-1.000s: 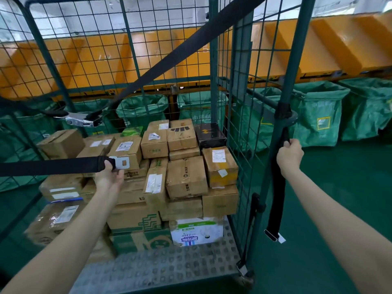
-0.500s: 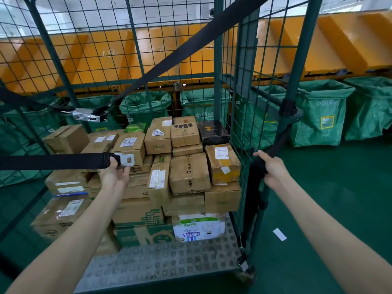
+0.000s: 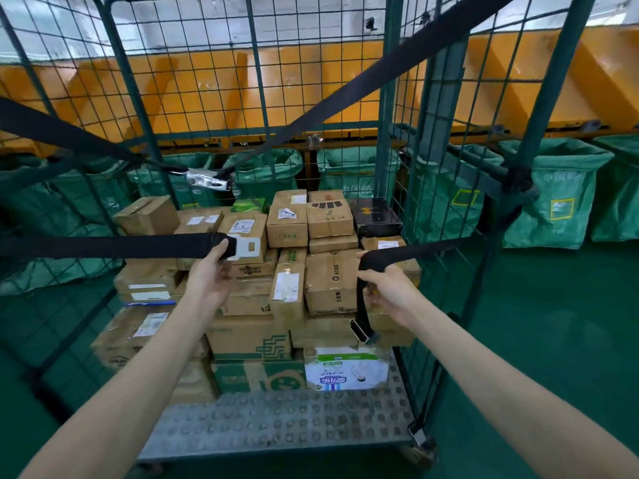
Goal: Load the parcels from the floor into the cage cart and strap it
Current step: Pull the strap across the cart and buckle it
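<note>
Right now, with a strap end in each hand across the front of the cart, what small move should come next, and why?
Probably bring the right hand leftward so its strap's buckle end can meet the metal tongue held by the left hand. The parcels are already stacked in the cage cart, the upper straps look joined, and these two ends remain apart.

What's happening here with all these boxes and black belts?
A person is strapping a loaded cage cart. The left hand grips a black strap ending in a metal tongue; the right hand holds the other strap, its buckle dangling. The two ends are not yet joined across the stacked parcels.
</note>
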